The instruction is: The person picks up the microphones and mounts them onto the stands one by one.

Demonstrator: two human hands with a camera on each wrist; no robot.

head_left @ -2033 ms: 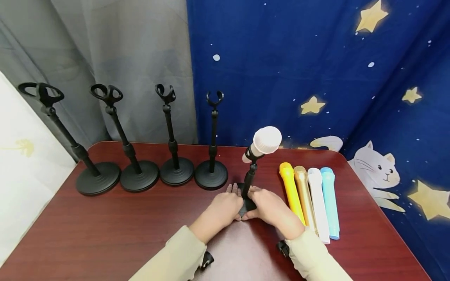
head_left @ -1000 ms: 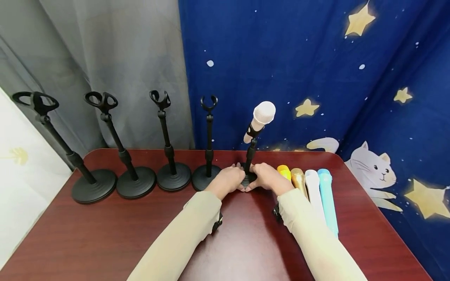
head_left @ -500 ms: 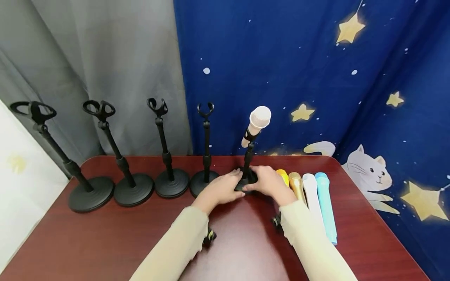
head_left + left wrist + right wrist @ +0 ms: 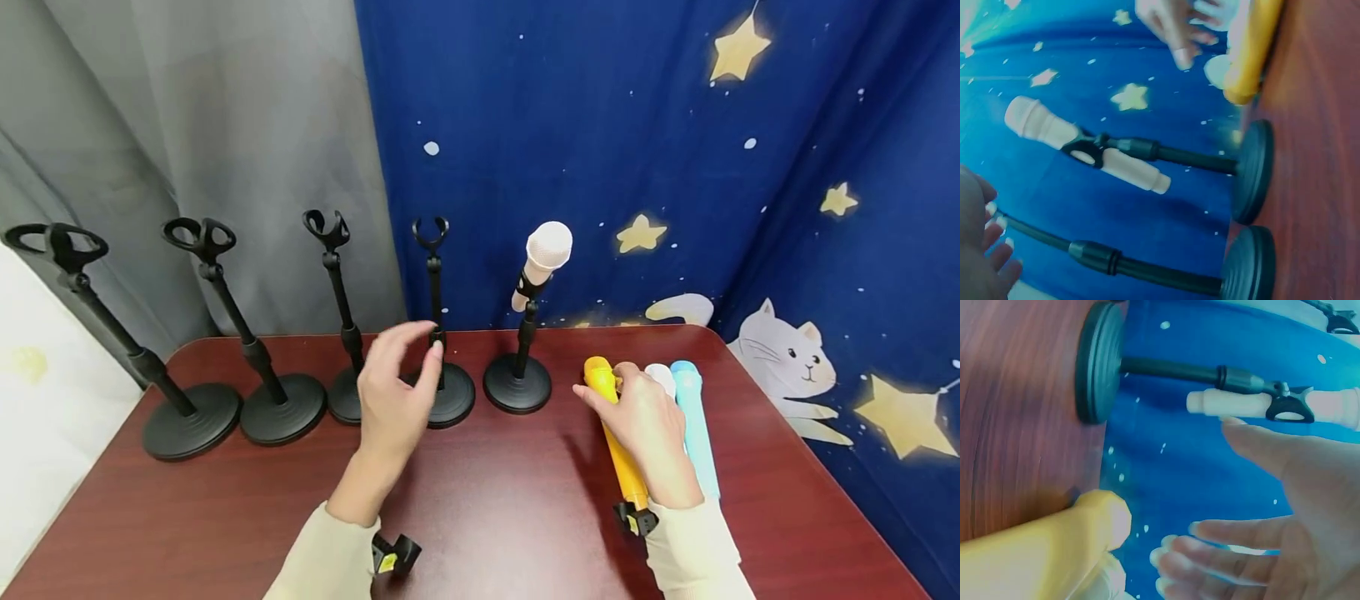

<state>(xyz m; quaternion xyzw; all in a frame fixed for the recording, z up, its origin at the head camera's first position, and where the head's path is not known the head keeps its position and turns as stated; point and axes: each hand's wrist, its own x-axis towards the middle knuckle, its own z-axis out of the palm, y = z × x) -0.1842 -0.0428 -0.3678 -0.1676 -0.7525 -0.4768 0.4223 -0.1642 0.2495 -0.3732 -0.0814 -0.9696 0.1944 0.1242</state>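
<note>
A pale pink microphone (image 4: 540, 265) sits tilted in the clip of a black desk stand (image 4: 517, 385), which stands upright with neither hand on it. My left hand (image 4: 393, 392) hovers with fingers and thumb spread in front of another black microphone stand (image 4: 453, 396), holding nothing. Over the row of microphones is my right hand (image 4: 647, 421), its fingers extended. In the right wrist view its fingertips are apart from the yellow microphone (image 4: 1041, 550). Beside the yellow one lie a white microphone (image 4: 660, 377) and a light blue microphone (image 4: 697, 425). The gold microphone is mostly hidden beneath the right hand.
Further black stands with bare clips line the left back of the red-brown table (image 4: 480, 533), among them the leftmost stand (image 4: 191, 421) and its neighbour (image 4: 285, 408). A blue star-patterned curtain (image 4: 480, 100) and a grey curtain (image 4: 247, 108) hang behind the table's back edge.
Both hands slid the stand with the pink microphone back into line with the others, then let go. The left hand moved left and lifted; the right hand moved right over the microphones.
</note>
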